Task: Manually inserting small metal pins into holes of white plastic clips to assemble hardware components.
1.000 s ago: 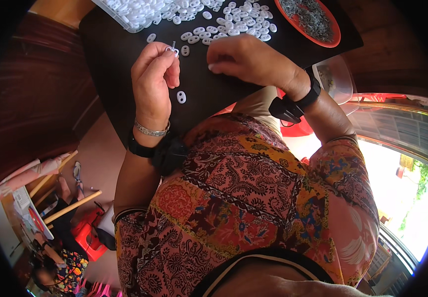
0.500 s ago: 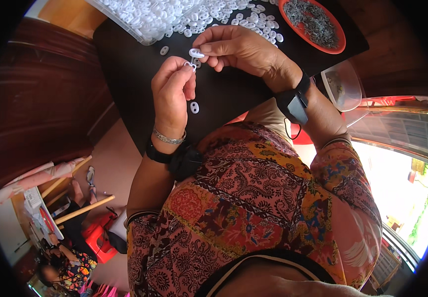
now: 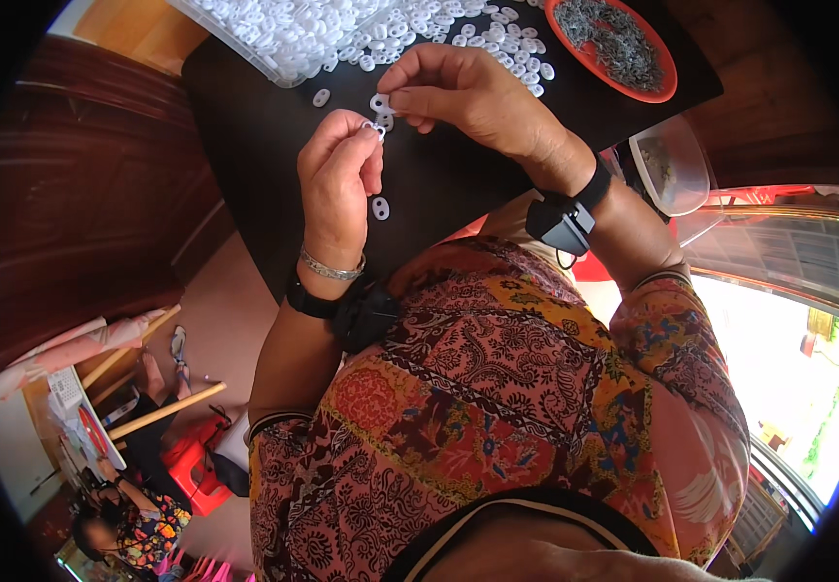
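Note:
Over the black table [image 3: 254,155], my left hand [image 3: 340,175] pinches a small white plastic cord-lock part [image 3: 374,127] between thumb and forefinger. Just above it, my right hand [image 3: 477,102] grips a white two-hole cord-lock piece [image 3: 378,101] by its right side. The two parts are very close; whether they touch I cannot tell. Behind the left fingertips a white piece [image 3: 386,122] is partly hidden. One loose two-hole piece [image 3: 380,209] lies right of my left wrist, and another loose piece [image 3: 321,98] lies beyond my left hand.
At the far edge, a clear plastic box [image 3: 269,70] is heaped with white pieces, and more white pieces [image 3: 511,41] spill beside it. An orange-red dish [image 3: 670,85] of small grey metal springs [image 3: 613,48] stands far right. Another person [image 3: 143,519] sits at lower left.
My right hand has rolled and shifted slightly, and its piece now sits turned differently. The small spring seen between the two parts no longer shows. My left hand stays in place.

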Available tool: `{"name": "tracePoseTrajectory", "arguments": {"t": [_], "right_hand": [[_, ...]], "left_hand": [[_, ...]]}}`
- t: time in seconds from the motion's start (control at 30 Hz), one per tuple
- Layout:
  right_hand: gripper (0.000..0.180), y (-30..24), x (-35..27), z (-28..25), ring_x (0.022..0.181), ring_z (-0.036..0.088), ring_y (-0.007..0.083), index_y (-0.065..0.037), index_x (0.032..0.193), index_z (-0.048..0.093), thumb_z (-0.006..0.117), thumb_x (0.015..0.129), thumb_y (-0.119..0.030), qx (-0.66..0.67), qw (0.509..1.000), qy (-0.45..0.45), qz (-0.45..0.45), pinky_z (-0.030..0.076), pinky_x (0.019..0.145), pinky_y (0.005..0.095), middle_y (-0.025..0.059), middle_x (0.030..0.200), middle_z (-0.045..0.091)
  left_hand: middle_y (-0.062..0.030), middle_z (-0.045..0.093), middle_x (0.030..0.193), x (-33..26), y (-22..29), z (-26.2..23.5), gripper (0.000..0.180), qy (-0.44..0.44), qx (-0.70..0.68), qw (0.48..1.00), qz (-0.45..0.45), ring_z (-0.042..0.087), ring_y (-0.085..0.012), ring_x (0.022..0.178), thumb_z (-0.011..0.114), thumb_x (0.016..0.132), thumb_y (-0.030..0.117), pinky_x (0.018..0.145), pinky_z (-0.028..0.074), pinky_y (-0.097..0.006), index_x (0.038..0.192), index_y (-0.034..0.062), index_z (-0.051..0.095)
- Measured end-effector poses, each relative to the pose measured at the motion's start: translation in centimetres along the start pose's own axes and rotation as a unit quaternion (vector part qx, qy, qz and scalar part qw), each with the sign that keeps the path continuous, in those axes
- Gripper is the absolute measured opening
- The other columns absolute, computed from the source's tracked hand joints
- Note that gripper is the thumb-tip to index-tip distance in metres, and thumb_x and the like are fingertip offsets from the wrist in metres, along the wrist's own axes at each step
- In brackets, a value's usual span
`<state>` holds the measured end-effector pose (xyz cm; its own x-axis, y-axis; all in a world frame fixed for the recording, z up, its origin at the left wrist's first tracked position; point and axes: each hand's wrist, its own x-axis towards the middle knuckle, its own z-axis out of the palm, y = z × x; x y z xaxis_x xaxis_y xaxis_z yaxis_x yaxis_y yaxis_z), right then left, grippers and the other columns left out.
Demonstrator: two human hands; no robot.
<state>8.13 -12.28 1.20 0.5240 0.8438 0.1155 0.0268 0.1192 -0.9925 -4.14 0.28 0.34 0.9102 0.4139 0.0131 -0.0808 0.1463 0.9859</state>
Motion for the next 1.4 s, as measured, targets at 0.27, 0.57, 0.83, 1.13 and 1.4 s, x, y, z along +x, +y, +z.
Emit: {"name": "tracePoseTrajectory", "arguments": {"t": [0.27,0.57,0.83,1.13,1.4], "right_hand": [[0.015,-0.2,-0.4,0.3,0.069,0.052,0.0053,-0.002,0.099,0.061,0.062,0.086,-0.009,-0.067,0.997,0.024,-0.029,0.044,0.063,0.0186,-0.0011,0.082,0.060],[0.016,0.0,-0.5,0.6,0.070,0.053,0.0057,-0.002,0.099,0.061,0.061,0.085,-0.009,-0.071,0.997,0.012,-0.021,0.044,0.064,0.0191,-0.0011,0.084,0.060],[0.018,1.0,-0.7,1.3,0.075,0.056,0.0063,-0.002,0.099,0.061,0.064,0.083,-0.010,-0.107,0.991,0.021,-0.083,0.046,0.067,0.0208,0.0008,0.083,0.062],[0.030,0.3,-2.1,3.3,0.068,0.057,0.0055,-0.004,0.101,0.059,0.072,0.074,-0.008,-0.223,0.959,0.111,-0.138,0.047,0.062,0.0202,0.0006,0.076,0.061],[0.024,0.6,-2.8,2.6,0.075,0.057,0.0042,-0.001,0.103,0.058,0.067,0.081,-0.004,-0.056,0.994,0.046,-0.076,0.047,0.067,0.0190,-0.0007,0.081,0.060]], "left_hand": [[0.0013,0.045,0.058,-0.1,-0.1,0.1,0.014,-0.002,0.027,1.000,0.009,0.037,-0.0046,0.047,0.049,0.084,0.010,0.043,0.028,-0.019,0.072,0.0038,0.050],[0.0014,0.045,0.058,0.0,-0.1,0.1,0.014,-0.001,0.022,1.000,0.002,0.036,-0.0043,0.047,0.049,0.084,0.011,0.043,0.028,-0.019,0.072,0.0037,0.050],[0.0016,0.044,0.057,-0.2,-0.3,0.4,0.016,0.029,-0.011,1.000,-0.002,0.037,-0.0042,0.047,0.049,0.086,0.011,0.043,0.028,-0.019,0.072,0.0040,0.051],[0.0012,0.046,0.057,-0.1,-0.3,0.3,0.016,0.015,-0.024,0.999,-0.025,0.040,-0.0052,0.047,0.050,0.086,0.014,0.045,0.031,-0.020,0.074,0.0036,0.053],[0.0012,0.047,0.059,0.0,-0.5,0.6,0.021,-0.013,-0.037,0.999,0.012,0.040,-0.0055,0.049,0.048,0.089,0.019,0.047,0.031,-0.020,0.075,0.0047,0.052]]}}
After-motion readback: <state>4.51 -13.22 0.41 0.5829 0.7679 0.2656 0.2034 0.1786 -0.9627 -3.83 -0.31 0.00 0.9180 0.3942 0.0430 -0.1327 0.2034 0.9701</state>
